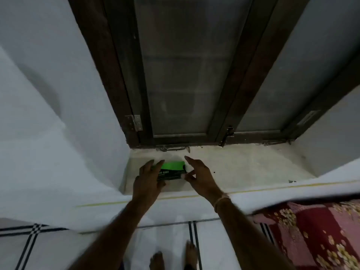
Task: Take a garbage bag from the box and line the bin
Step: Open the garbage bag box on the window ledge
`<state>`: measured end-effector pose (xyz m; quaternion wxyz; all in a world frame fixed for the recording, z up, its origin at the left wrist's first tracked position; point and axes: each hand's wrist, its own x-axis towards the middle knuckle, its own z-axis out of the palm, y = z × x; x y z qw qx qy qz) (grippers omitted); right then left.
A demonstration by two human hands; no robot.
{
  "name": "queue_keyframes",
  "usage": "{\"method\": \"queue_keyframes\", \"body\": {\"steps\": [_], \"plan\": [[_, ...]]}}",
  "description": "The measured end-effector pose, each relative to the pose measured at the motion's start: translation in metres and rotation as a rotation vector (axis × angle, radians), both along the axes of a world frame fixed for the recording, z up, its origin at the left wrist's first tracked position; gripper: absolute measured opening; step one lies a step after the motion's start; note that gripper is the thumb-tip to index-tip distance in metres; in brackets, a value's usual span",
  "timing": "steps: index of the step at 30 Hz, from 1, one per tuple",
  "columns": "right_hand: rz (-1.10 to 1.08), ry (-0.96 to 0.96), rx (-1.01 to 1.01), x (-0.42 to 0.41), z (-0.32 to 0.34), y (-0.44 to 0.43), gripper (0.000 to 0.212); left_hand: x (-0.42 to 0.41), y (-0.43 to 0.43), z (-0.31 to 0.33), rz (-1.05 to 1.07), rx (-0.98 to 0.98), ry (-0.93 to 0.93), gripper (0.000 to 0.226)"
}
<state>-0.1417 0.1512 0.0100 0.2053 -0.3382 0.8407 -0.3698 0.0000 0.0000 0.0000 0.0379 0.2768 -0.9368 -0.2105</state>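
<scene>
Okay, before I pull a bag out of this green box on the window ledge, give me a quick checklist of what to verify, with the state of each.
1. Box located: ok. The green garbage bag box lies on the window ledge.
2. Left hand on the box: ok, fingers rest on its left end.
3. Right hand gripping: not ok, fingers are spread; only the thumb meets the right end.
4. Box open: cannot tell, no flap or opening shows.
5. Bag showing: not ok, none visible.
6. Bin within reach: cannot tell, none in view.
</scene>
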Motion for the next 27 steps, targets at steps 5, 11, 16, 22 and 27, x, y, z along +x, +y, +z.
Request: {"method": "queue_keyframes", "body": {"steps": [5,11,16,22,27], "plan": [[-0.024,-0.130,-0.059,-0.016,-0.010,-0.009,0.051,-0.007,-0.013,0.001,0.023,0.153,0.126,0.059],[-0.060,-0.350,-0.218,-0.032,0.007,0.001,0.034,-0.009,-0.023,0.013,-0.007,0.366,0.290,0.055],[-0.086,-0.608,-0.442,-0.055,0.004,0.013,0.026,-0.008,-0.024,0.020,0.044,0.451,0.382,0.059],[0.010,-0.060,-0.241,-0.064,0.006,0.014,0.037,-0.016,-0.017,0.027,0.045,0.448,0.405,0.054],[0.124,-0.040,-0.289,-0.068,0.012,0.016,0.034,-0.015,-0.016,0.032,0.058,0.448,0.411,0.061]]}}
